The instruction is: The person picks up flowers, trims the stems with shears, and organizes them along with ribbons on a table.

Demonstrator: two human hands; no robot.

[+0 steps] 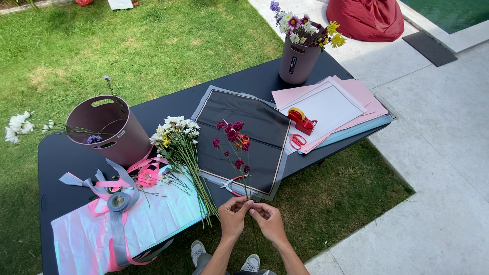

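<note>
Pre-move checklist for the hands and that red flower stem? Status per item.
1. Left hand pinching the dark red flower stem: ok.
2. Right hand on the same stem's lower end: ok.
3. Blooms over the black wrapping sheet: ok.
4. White daisy bunch lying apart from the stem: ok.
5. Orange scissors partly hidden behind the blooms: not ok.
6. Stem condition below the hands: cannot tell.

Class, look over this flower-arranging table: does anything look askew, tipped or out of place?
Yes. The mauve bucket at the table's left end lies tipped on its side, white flowers spilling past the table's edge over the grass. The other bucket stands upright.
</note>
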